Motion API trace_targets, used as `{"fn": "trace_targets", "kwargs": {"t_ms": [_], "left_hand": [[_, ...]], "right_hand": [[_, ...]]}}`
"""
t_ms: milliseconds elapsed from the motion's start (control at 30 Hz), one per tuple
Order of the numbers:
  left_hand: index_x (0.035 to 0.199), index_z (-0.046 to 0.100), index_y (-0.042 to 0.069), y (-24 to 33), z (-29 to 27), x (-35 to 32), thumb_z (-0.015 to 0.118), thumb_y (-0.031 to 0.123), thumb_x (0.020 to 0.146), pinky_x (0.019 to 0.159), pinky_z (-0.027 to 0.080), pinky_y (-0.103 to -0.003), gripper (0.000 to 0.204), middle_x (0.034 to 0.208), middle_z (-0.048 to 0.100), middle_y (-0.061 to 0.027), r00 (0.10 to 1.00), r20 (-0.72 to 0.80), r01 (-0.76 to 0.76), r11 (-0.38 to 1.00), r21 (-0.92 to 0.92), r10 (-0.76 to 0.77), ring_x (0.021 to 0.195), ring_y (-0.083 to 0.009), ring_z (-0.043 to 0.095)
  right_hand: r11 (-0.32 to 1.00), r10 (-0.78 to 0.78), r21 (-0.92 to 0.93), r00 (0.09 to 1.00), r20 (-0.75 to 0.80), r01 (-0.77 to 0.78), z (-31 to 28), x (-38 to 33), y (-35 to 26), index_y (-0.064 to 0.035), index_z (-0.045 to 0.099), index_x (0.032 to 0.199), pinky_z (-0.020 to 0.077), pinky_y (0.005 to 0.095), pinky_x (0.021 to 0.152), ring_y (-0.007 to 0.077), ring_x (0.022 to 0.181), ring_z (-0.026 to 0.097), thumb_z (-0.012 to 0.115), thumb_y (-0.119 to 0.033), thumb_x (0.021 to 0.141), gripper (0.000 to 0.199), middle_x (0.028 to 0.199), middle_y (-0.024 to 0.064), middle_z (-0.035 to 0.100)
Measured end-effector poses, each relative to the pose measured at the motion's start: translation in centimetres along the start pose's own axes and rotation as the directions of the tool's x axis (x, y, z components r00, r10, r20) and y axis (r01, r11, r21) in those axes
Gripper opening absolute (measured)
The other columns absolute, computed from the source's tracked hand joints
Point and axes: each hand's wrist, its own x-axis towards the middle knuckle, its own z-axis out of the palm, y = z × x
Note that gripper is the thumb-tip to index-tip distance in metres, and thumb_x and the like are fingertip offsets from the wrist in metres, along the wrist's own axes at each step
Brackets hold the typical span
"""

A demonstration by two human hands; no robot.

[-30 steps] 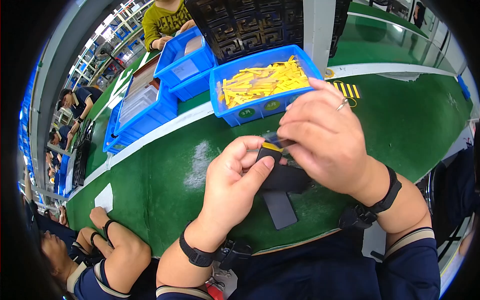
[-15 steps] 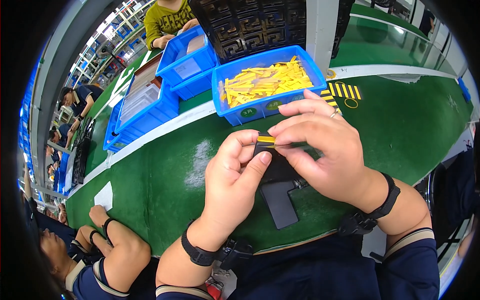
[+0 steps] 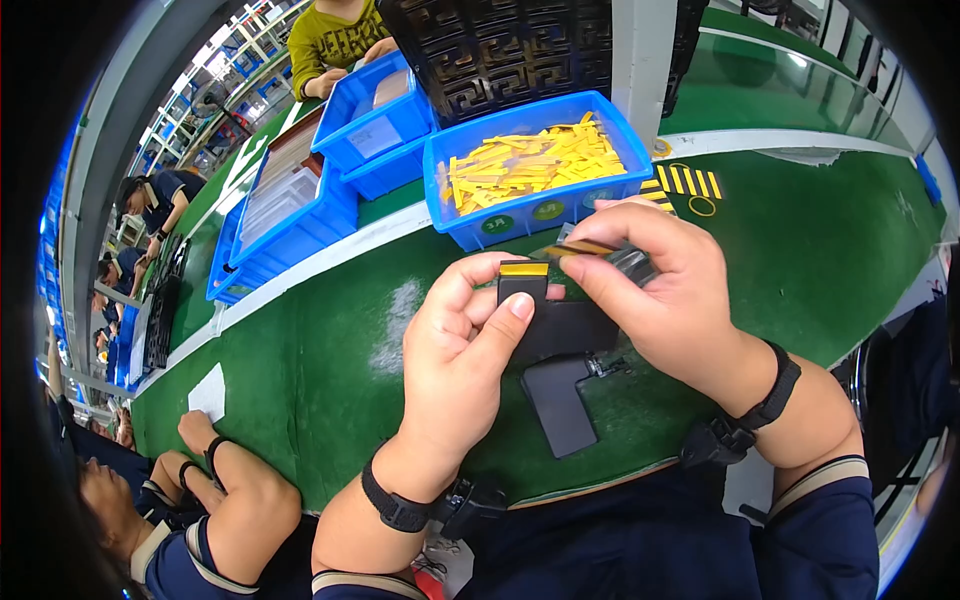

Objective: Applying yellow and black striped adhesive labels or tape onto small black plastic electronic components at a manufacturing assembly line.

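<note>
My left hand [image 3: 465,345] grips a flat black L-shaped piece [image 3: 565,328], which looks like a battery pack, with the thumb on its face. A yellow strip [image 3: 524,269] lies across the top end of that piece. Just to the right, my right hand [image 3: 655,270] pinches a small dark-and-yellow strip [image 3: 585,248] between thumb and fingers, apart from the black piece. Something clear or greyish shows by its fingers, too blurred to name. Below both hands a second black L-shaped piece [image 3: 560,408] lies on the green table, with a small connector [image 3: 607,367] at its upper right.
A blue bin [image 3: 540,215] full of yellow strips stands beyond my hands. Yellow strips [image 3: 690,182] and a tape ring [image 3: 702,206] lie to its right. Blue bins [image 3: 300,235] stand at the left. A co-worker's arm [image 3: 250,480] rests at the table's left edge, by a white paper [image 3: 208,392].
My right hand has moved off the top end of the black piece, up and to the right, with a strip in its fingers. The yellow strip on the piece now shows fully.
</note>
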Motion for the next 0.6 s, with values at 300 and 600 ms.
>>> {"fn": "trace_targets", "kwargs": {"t_ms": [300, 600], "left_hand": [[0.116, 0.044, -0.004, -0.37, -0.05, -0.11, 0.048, 0.001, 0.091, 0.087, 0.046, -0.028, 0.026, 0.105, 0.063, -0.0146, 0.999, 0.032, -0.025, 1.000, -0.011, 0.026, 0.099, -0.0156, 0.059], [0.114, 0.047, -0.002, -0.47, 0.49, -0.30, 0.052, 0.000, 0.089, 0.080, 0.049, -0.025, 0.025, 0.099, 0.066, -0.0122, 0.999, -0.051, -0.015, 0.997, 0.081, 0.020, 0.091, -0.0139, 0.062]], "right_hand": [[0.936, 0.217, 0.272, 0.975, 0.058, -0.224, 0.14, 0.08, -0.60, 0.0035, 0.061, 0.084, 0.0498, 0.0260, 0.062, 0.0138, 0.066, 0.063, 0.061, 0.003, 0.078, 0.006, 0.076, 0.0078, 0.063], [0.962, 0.189, 0.175, 0.974, 0.128, -0.210, 0.05, 0.06, 0.27, 0.0024, 0.060, 0.080, 0.0469, 0.0305, 0.064, 0.0189, 0.067, 0.060, 0.064, -0.002, 0.074, 0.009, 0.073, 0.0087, 0.062]]}}
